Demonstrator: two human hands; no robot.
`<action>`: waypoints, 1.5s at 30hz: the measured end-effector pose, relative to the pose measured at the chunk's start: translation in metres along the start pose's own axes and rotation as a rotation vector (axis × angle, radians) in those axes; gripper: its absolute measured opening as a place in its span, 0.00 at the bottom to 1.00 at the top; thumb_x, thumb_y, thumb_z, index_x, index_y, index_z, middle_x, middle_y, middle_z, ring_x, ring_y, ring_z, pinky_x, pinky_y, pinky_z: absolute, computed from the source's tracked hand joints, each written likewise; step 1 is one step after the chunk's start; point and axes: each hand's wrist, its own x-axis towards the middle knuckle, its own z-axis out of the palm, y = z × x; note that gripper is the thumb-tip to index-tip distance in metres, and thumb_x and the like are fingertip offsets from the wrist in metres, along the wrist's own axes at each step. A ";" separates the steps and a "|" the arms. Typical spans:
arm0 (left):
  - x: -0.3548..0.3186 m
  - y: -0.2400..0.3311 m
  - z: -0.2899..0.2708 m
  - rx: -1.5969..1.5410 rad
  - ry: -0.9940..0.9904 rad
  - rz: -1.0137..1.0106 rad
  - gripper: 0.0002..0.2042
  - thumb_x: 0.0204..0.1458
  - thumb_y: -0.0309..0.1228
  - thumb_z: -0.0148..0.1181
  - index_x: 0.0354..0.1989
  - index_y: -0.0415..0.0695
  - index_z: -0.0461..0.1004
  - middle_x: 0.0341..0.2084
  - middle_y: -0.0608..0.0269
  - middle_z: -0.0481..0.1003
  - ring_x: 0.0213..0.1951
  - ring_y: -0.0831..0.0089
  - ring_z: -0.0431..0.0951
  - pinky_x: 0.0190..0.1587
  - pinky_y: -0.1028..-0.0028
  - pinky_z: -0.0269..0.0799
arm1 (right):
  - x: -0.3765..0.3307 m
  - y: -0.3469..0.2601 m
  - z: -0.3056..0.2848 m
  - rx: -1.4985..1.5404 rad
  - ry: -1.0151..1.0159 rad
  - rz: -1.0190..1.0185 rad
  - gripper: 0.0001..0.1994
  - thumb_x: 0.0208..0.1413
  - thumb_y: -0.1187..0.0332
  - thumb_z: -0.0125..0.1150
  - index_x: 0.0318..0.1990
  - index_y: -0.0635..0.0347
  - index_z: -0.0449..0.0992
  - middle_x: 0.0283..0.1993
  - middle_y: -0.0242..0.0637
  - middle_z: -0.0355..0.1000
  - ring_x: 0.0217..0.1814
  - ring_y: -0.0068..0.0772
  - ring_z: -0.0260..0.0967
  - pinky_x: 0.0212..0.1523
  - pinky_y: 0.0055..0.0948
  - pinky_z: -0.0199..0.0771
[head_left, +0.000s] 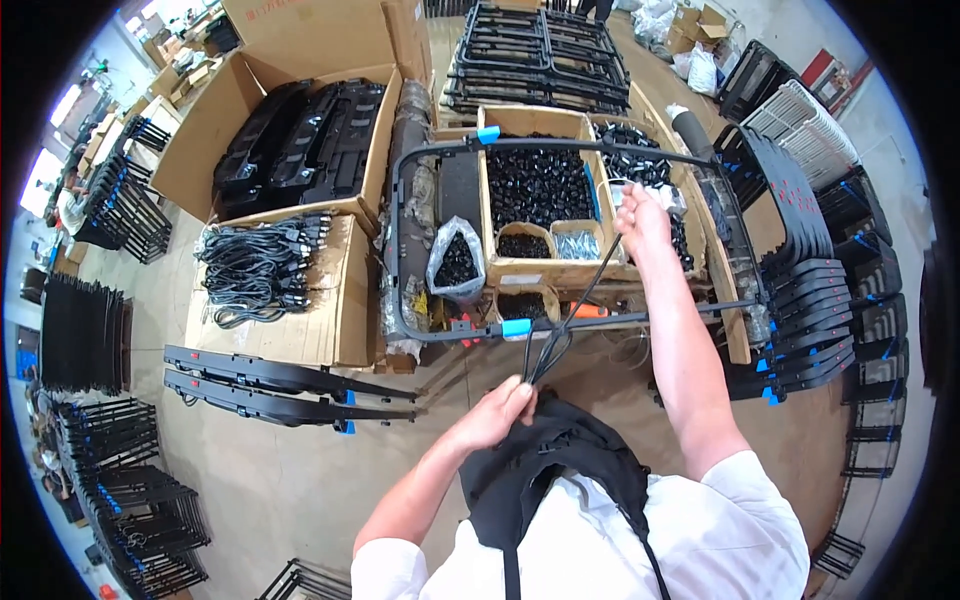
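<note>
A black cable [590,293] runs taut between my hands. My left hand [507,405], low and close to my body, is closed around its looped bundle. Further out and to the right, my right hand [640,215] pinches the cable's upper stretch; the fingers partly hide its end. Beneath the cable lies a black tubular frame [397,215] with rounded corners and blue wraps on its bars, resting across the bench. Below my right hand stands a cardboard box [537,270] holding many small black parts, with smaller trays of dark parts and silver screws.
Coiled black cables [262,270] lie on a carton at left, before an open box of long black panels [300,140]. A clear bag [455,262] of black parts sits beside the trays. Stacked black frames [540,50] stand behind, and curved black frames [815,310] at right.
</note>
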 end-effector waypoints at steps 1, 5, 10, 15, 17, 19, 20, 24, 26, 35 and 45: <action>-0.006 -0.007 0.002 0.118 0.050 -0.029 0.16 0.77 0.42 0.42 0.45 0.42 0.70 0.34 0.61 0.74 0.40 0.70 0.76 0.50 0.66 0.73 | -0.013 -0.001 0.000 -0.049 -0.091 -0.012 0.14 0.78 0.58 0.49 0.48 0.58 0.74 0.25 0.20 0.58 0.21 0.16 0.50 0.22 0.23 0.51; -0.030 -0.065 0.009 0.462 0.245 0.001 0.14 0.72 0.37 0.50 0.55 0.39 0.72 0.42 0.48 0.80 0.48 0.52 0.80 0.55 0.59 0.75 | -0.115 0.002 0.029 -0.133 -0.407 0.042 0.16 0.78 0.60 0.50 0.61 0.57 0.76 0.25 0.17 0.59 0.19 0.11 0.50 0.18 0.17 0.50; -0.041 0.018 0.011 0.641 0.736 0.278 0.12 0.64 0.27 0.59 0.54 0.37 0.78 0.47 0.45 0.81 0.51 0.47 0.81 0.55 0.57 0.77 | -0.185 0.010 0.003 -0.157 -0.673 0.218 0.16 0.78 0.65 0.49 0.66 0.57 0.75 0.26 0.15 0.55 0.21 0.10 0.48 0.21 0.16 0.49; -0.046 0.117 0.017 0.377 1.338 0.694 0.08 0.64 0.21 0.55 0.49 0.36 0.78 0.45 0.54 0.78 0.48 0.63 0.78 0.55 0.66 0.73 | -0.210 0.014 -0.032 -0.151 -0.917 0.326 0.18 0.77 0.66 0.52 0.68 0.62 0.73 0.25 0.19 0.57 0.23 0.12 0.48 0.23 0.17 0.48; -0.028 0.139 0.028 0.233 1.179 0.484 0.11 0.68 0.26 0.55 0.53 0.36 0.79 0.47 0.56 0.79 0.50 0.67 0.78 0.57 0.69 0.73 | -0.210 0.020 -0.046 -0.144 -1.005 0.307 0.18 0.77 0.66 0.52 0.68 0.63 0.73 0.25 0.19 0.57 0.23 0.13 0.48 0.24 0.18 0.48; 0.000 0.108 0.032 0.054 0.975 0.347 0.15 0.73 0.35 0.53 0.56 0.36 0.78 0.49 0.59 0.81 0.51 0.70 0.79 0.58 0.71 0.72 | -0.210 0.022 -0.058 -0.183 -1.058 0.285 0.19 0.77 0.66 0.53 0.68 0.63 0.73 0.25 0.19 0.57 0.23 0.13 0.48 0.24 0.19 0.49; 0.011 0.080 0.034 -0.140 0.790 0.289 0.19 0.75 0.42 0.51 0.57 0.38 0.78 0.51 0.60 0.81 0.52 0.71 0.79 0.60 0.70 0.71 | -0.210 0.023 -0.063 -0.219 -1.079 0.257 0.19 0.77 0.66 0.53 0.68 0.63 0.73 0.26 0.19 0.57 0.23 0.13 0.49 0.25 0.19 0.50; 0.040 0.059 0.086 -0.686 0.636 0.321 0.18 0.75 0.40 0.52 0.59 0.38 0.79 0.49 0.62 0.81 0.49 0.75 0.78 0.58 0.70 0.72 | -0.200 0.024 -0.095 -0.351 -1.125 0.152 0.17 0.74 0.68 0.58 0.64 0.65 0.78 0.36 0.26 0.72 0.31 0.15 0.62 0.32 0.19 0.64; 0.042 0.059 0.102 -0.610 0.819 0.408 0.16 0.74 0.37 0.55 0.59 0.38 0.79 0.46 0.64 0.81 0.47 0.77 0.77 0.55 0.73 0.72 | -0.196 0.030 -0.103 -0.463 -1.165 0.009 0.17 0.73 0.69 0.59 0.64 0.65 0.79 0.39 0.29 0.75 0.33 0.17 0.65 0.35 0.21 0.68; 0.026 0.044 0.119 -0.790 0.842 0.274 0.11 0.70 0.35 0.60 0.50 0.40 0.80 0.37 0.61 0.83 0.36 0.77 0.81 0.42 0.73 0.78 | -0.192 0.056 -0.123 -0.624 -1.293 -0.208 0.15 0.69 0.72 0.61 0.60 0.64 0.81 0.53 0.46 0.84 0.52 0.37 0.83 0.56 0.30 0.79; 0.004 0.011 0.084 -0.260 1.123 -0.065 0.11 0.68 0.35 0.60 0.43 0.38 0.80 0.30 0.62 0.83 0.31 0.77 0.83 0.35 0.73 0.79 | -0.214 0.087 -0.095 -0.843 -1.188 -0.457 0.14 0.67 0.73 0.62 0.58 0.58 0.83 0.41 0.46 0.82 0.41 0.44 0.81 0.44 0.35 0.80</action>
